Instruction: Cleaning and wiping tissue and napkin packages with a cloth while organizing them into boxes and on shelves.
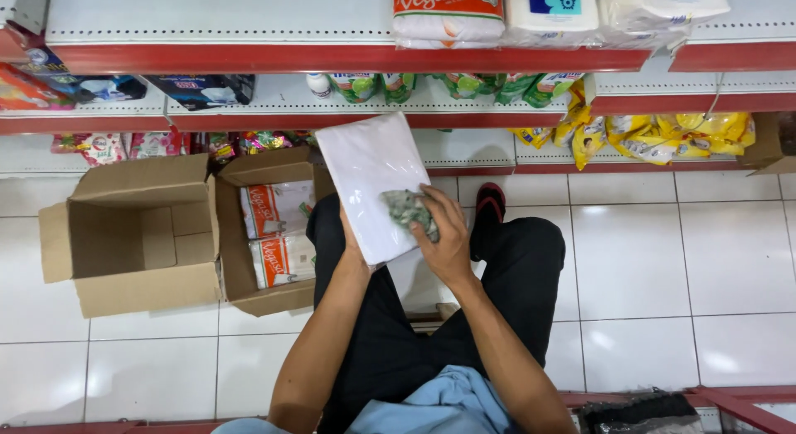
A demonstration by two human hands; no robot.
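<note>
My left hand point(350, 245) holds a flat white plastic-wrapped pack point(365, 173) from underneath, tilted up over my lap. Pressed against the pack's lower right face is a crumpled grey-green cloth point(406, 208), gripped by my right hand point(446, 239). I sit low on a white tiled floor point(663, 260) in black trousers, facing red-edged store shelves point(332, 58).
Two open cardboard boxes stand to my left: an empty one point(137, 235) and one point(265, 231) holding white and orange packs. The shelves carry white tissue packs point(547, 11), green pouches point(464, 84), yellow packets point(663, 135) and dark boxes point(199, 87).
</note>
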